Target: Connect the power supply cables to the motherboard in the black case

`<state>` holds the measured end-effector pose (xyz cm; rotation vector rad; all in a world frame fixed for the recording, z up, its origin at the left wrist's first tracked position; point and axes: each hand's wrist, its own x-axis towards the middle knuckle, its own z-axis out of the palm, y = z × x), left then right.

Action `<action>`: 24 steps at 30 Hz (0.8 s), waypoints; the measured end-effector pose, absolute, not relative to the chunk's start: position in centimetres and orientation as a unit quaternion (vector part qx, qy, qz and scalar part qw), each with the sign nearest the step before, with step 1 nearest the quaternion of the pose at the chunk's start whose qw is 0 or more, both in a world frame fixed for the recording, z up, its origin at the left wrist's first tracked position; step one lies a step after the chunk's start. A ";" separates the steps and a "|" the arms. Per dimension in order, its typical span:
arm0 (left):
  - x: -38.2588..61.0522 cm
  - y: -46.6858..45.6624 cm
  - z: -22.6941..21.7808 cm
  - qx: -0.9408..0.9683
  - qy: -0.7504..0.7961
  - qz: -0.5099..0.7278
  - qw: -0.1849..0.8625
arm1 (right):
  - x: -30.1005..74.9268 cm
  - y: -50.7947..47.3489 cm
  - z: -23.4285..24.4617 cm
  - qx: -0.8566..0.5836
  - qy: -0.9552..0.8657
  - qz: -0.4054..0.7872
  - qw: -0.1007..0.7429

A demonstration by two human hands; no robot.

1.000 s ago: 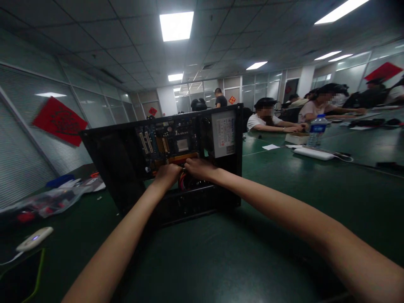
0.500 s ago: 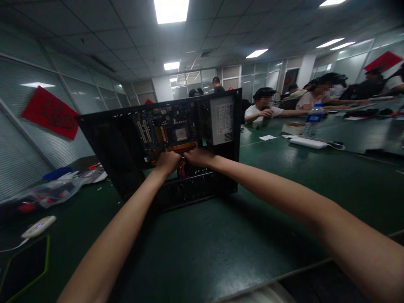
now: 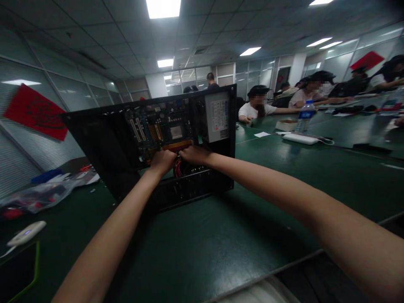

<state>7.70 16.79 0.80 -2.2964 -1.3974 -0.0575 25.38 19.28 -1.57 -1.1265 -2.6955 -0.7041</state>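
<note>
Nearly meeting, left hand (image 3: 162, 161) and right hand (image 3: 197, 155), grip unclear, reach inside the black case (image 3: 192, 185), green table (image 3: 202, 240) beyond its edges.

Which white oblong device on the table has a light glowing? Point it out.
The left white device, beside the green-edged dark slab: a bluish light glows on its top. The right white device, near the water bottle, shows no such light.
</note>
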 end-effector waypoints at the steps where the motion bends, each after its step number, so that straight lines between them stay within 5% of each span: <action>1: 7.7 16.8 0.8 -0.833 -0.506 -0.022 0.222 | 25.4 19.3 -1.5 -0.371 -0.896 -0.234 0.065; 24: 7.3 18.7 -0.5 -0.842 -0.509 -0.122 0.128 | 26.0 19.7 -1.6 -0.377 -0.895 -0.227 0.074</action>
